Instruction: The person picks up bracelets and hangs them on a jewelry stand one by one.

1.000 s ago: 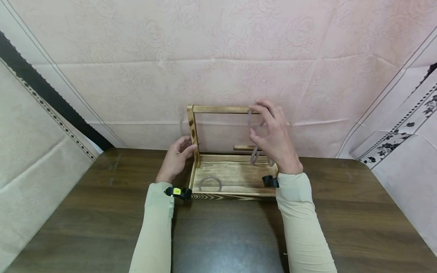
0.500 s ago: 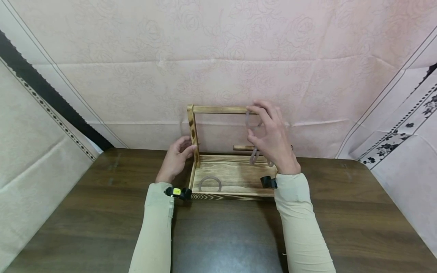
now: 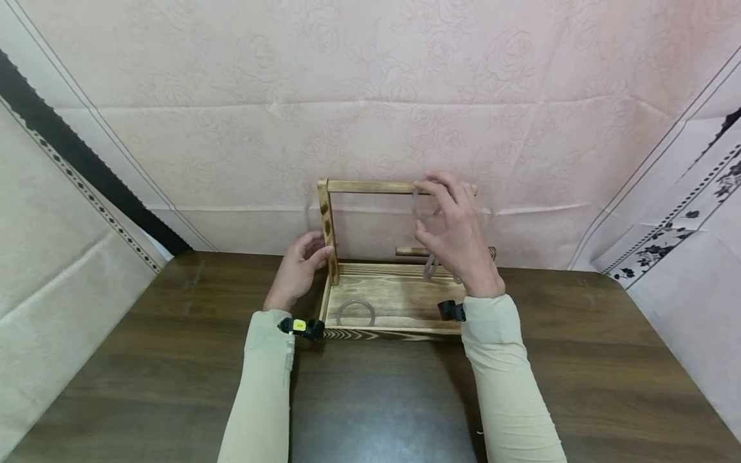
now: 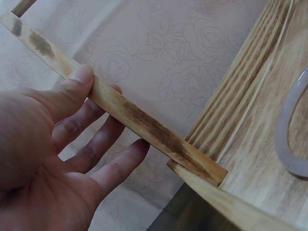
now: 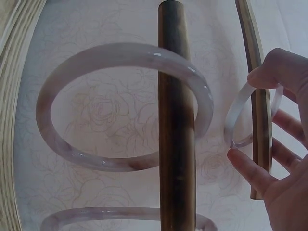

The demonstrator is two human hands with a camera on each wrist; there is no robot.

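Observation:
A wooden bangle stand has a shallow tray base (image 3: 393, 299), a left upright post (image 3: 327, 218), an upper bar (image 3: 370, 186) and a shorter lower bar (image 3: 410, 251). My left hand (image 3: 297, 270) grips the post, thumb on the near face and fingers behind, as the left wrist view shows. Between thumb and finger, my right hand (image 3: 457, 235) holds a pale translucent bangle (image 5: 231, 122) that encircles the upper bar. Two similar bangles hang around the lower bar, one a nearer bangle (image 5: 44, 113), the other a partly cut-off bangle (image 5: 110, 212). Another bangle (image 3: 356, 301) lies in the tray's left part.
The stand rests on a dark brown wooden table (image 3: 382, 399), near its back edge. Behind it hangs a pale rose-patterned cloth (image 3: 370, 83). More cloth with black trim borders both sides. A small camera (image 3: 309, 329) is strapped at my left wrist.
My right hand has slid slightly left along the upper bar with the bangle, exposing the bar's right end. The left hand stays on the post.

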